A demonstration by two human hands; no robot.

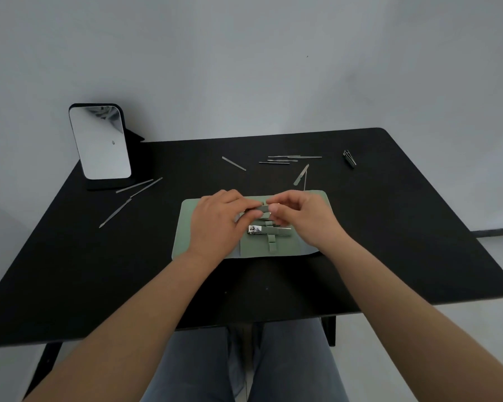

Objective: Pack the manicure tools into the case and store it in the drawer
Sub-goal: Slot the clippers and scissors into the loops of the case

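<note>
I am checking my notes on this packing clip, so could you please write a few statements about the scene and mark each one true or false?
1. The green case lies open on the black table. True.
2. A nail clipper already sits under a strap in the case. True.
3. The mirror stands at the table's far right. False: it stands at the far left.
4. Every tool is packed. False: loose tools, such as a thin file, remain on the table.
5. The left hand and right hand are both over the case. True.
</note>
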